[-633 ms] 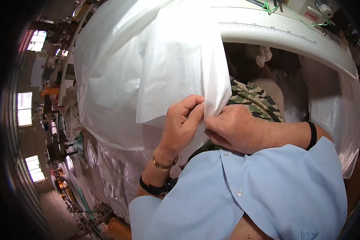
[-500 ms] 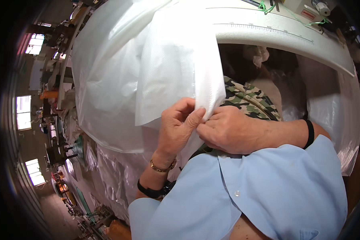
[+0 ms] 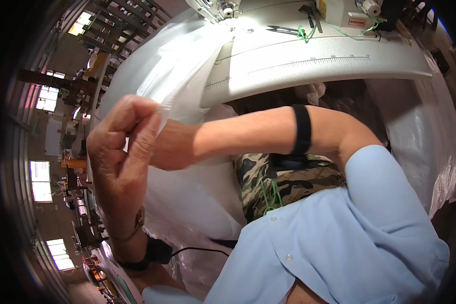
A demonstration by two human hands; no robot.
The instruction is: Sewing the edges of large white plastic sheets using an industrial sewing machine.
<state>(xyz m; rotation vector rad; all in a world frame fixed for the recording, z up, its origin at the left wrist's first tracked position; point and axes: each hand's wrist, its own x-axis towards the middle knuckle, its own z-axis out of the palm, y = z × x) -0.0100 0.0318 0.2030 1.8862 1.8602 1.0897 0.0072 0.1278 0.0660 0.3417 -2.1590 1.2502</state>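
Observation:
A translucent white plastic sheet [image 3: 187,93] runs from the sewing machine [image 3: 220,9] down to my hands. My left hand [image 3: 124,152], raised at the left, pinches a gathered edge of the sheet between thumb and fingers. Directly behind it is my right hand [image 3: 175,144], whose forearm reaches across from the right. The right hand is slightly blurred and its fingers are hidden behind the left one, so its grip does not show. More sheeting hangs below both hands, beside my camouflage-covered lap [image 3: 289,177].
The pale machine table [image 3: 309,63] carries a printed scale along its curved front edge. Dark thin tools [image 3: 283,30] and green thread [image 3: 303,34] lie on it. Plastic sheeting [image 3: 415,137] hangs at the right. A black cable [image 3: 200,249] trails from my left wrist.
Both hands have moved left from in front of my body, carrying the sheet's edge along. The sheet now stretches toward the machine, whose head has come into view at the top.

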